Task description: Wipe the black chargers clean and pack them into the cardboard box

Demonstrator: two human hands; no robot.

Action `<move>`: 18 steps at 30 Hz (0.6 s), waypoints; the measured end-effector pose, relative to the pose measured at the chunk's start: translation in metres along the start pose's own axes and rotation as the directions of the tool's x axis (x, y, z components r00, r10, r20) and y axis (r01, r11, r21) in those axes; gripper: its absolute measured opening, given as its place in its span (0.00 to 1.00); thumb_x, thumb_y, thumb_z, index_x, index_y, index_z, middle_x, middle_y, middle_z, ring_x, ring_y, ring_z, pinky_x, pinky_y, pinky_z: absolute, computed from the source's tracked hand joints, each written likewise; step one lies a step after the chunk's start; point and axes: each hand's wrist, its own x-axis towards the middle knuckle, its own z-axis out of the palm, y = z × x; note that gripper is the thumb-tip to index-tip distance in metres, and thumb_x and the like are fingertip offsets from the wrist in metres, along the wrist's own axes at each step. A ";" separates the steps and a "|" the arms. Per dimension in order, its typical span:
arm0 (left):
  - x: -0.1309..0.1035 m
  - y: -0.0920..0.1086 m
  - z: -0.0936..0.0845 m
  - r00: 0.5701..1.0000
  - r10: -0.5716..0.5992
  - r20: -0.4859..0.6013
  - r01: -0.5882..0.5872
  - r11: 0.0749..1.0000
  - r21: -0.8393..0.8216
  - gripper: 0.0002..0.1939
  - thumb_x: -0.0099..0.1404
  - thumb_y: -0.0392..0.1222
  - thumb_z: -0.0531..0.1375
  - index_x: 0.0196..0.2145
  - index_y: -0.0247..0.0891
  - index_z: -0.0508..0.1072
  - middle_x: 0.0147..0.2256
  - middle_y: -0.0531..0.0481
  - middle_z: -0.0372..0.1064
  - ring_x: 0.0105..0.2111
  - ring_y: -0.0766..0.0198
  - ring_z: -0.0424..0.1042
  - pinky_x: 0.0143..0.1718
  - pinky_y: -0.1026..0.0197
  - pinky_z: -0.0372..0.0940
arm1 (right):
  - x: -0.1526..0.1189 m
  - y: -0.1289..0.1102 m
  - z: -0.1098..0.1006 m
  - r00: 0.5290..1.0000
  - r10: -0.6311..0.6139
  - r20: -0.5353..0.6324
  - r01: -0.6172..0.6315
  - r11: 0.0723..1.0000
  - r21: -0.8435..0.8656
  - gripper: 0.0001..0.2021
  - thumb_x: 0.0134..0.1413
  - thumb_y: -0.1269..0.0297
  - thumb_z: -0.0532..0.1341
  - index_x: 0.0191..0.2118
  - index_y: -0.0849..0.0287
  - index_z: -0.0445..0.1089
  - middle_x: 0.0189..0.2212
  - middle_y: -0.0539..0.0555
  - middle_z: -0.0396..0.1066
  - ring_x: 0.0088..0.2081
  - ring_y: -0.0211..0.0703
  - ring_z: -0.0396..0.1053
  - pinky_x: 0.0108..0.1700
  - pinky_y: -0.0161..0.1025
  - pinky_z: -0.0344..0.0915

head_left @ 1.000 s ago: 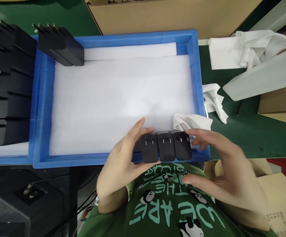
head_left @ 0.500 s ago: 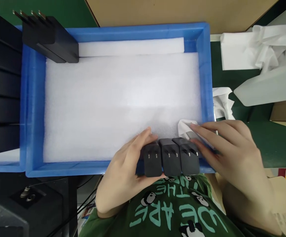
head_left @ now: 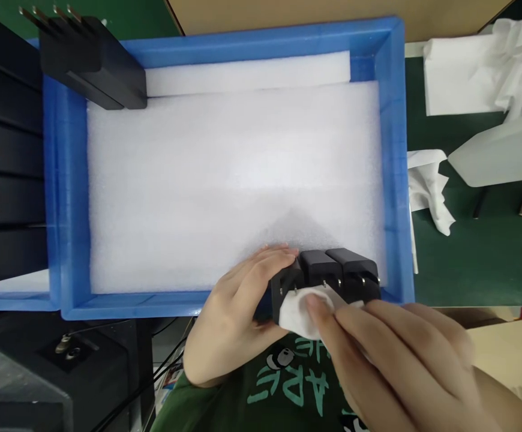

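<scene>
My left hand (head_left: 231,318) grips a row of three black power adapters (head_left: 353,270) from the left end, fingers on the far side and thumb underneath. They sit over the front rim of the blue tray, with their pronged ends facing me. My right hand (head_left: 400,360) pinches a white wiping cloth (head_left: 301,313) against the pronged faces of the left and middle adapters. The cloth hides the lower part of those faces. White foam (head_left: 225,180) lines the tray just beyond both hands.
Two black adapters (head_left: 103,66) stand at the back left corner of the blue tray (head_left: 261,37). Several more adapters (head_left: 18,156) fill another tray on the left. Crumpled white cloths (head_left: 427,174) and a translucent bottle (head_left: 499,153) lie on the green table at right.
My right hand has brought the cloth from the right side of the adapters leftward onto their pronged faces. My left hand keeps its grip. The view has shifted slightly.
</scene>
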 end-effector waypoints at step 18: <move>0.000 -0.004 0.001 0.999 0.041 0.007 -0.041 0.999 0.006 0.26 0.66 0.36 0.67 0.59 0.33 0.64 0.56 0.38 0.73 0.61 0.58 0.71 0.61 0.61 0.70 | 0.024 -0.001 0.014 0.984 -0.175 0.029 0.176 0.983 -0.052 0.11 0.59 0.83 0.60 0.34 0.64 0.78 0.34 0.55 0.77 0.38 0.43 0.65 0.36 0.45 0.59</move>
